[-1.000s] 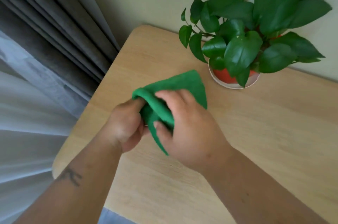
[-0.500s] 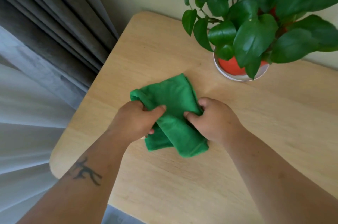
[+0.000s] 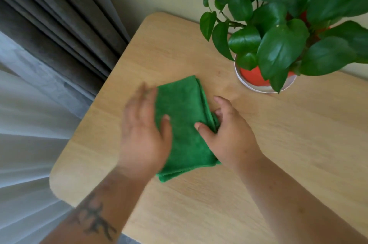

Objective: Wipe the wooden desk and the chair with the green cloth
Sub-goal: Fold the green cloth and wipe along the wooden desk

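The green cloth (image 3: 183,120) lies folded into a long rectangle on the light wooden desk (image 3: 288,144), near its left end. My left hand (image 3: 144,134) is blurred, with fingers spread flat over the cloth's left edge. My right hand (image 3: 229,134) pinches the cloth's right edge between thumb and fingers. The chair is not in view.
A leafy green plant (image 3: 282,30) in an orange pot on a white saucer (image 3: 258,87) stands on the desk at the back right, close to the cloth. Grey curtains (image 3: 49,34) and a white sheer hang left of the desk's rounded edge.
The cloth went from bunched between both hands to laid down and folded flat on the desk. My left hand has let go and now moves open over it.
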Motion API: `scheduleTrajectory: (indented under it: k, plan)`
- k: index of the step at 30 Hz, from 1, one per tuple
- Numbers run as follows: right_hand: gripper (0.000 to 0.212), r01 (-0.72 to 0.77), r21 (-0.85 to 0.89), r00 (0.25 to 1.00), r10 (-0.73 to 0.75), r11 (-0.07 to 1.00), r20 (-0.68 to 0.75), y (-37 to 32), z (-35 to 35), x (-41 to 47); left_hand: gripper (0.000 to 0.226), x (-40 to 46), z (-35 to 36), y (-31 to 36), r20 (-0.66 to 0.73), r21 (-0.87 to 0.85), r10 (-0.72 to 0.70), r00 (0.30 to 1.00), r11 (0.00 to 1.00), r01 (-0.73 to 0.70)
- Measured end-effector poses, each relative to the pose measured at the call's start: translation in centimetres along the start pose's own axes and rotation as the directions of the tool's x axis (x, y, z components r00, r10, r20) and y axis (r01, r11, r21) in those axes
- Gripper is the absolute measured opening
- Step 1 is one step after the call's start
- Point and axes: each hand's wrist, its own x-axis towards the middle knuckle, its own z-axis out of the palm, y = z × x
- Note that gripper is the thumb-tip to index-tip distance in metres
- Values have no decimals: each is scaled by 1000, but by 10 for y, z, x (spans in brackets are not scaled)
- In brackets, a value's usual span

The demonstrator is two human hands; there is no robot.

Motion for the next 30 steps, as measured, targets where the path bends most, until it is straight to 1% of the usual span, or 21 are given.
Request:
scheduleTrajectory:
  k: [1,2,3,4,5,7,9,11,12,13,14,16,17,18,20,24,27,28,30]
  plan:
    - [71,97,-86,991,-104,992,-80,0,5,-4,62,-7,11,9,113,34,34,993,999,-38]
    - [64,201,-173,965,-226,964,-134,-2,10,-6,65,-11,24,13,221,73,-12,975,997,-4]
    - [58,293,-241,933,-332,925,-141,-3,18,-4,69,-9,36,13,298,146,-81,951,989,38]
    - [54,353,-286,913,-395,891,-104,-2,26,-1,73,-3,46,11,332,234,-124,935,971,45]
    - [54,368,-314,915,-401,875,-44,2,32,2,77,5,52,3,331,319,-126,935,948,15]
    - [62,299,-377,950,-311,877,29,18,36,11,82,28,54,-10,335,416,-70,940,906,-81]
    - [73,247,-465,967,-250,850,57,38,33,13,84,58,49,-22,400,450,-4,917,872,-193]
    - [74,245,-498,967,-244,832,68,45,29,10,84,96,43,-33,476,458,49,878,839,-295]
    - [72,244,-491,968,-243,836,66,45,29,9,85,118,42,-37,495,450,69,866,833,-323]
    - [71,242,-483,968,-244,841,61,44,30,10,87,141,42,-37,496,430,75,865,844,-320]
    - [71,241,-483,968,-247,842,53,44,32,11,87,164,45,-34,478,397,68,876,873,-285]
    - [70,243,-488,967,-251,838,51,44,34,11,81,199,57,-21,399,358,19,917,917,-175]
    - [70,243,-488,966,-252,838,49,44,33,11,81,210,65,-15,362,381,1,932,912,-149]
    - [70,240,-490,968,-247,838,51,45,32,10,86,216,72,-12,348,418,0,938,895,-155]
    - [70,242,-501,968,-241,831,68,44,32,9,92,217,78,-12,370,454,30,928,866,-209]
    - [71,236,-509,971,-223,828,87,41,30,9,84,193,69,-16,462,441,150,874,816,-373]
    - [71,228,-502,972,-224,834,70,39,30,7,82,150,62,-13,522,403,248,816,771,-493]
    - [71,234,-496,971,-231,836,69,40,30,6,82,133,60,-14,538,397,256,804,764,-508]
    - [72,237,-493,970,-236,837,67,41,31,7,81,97,51,-18,542,405,243,804,763,-504]
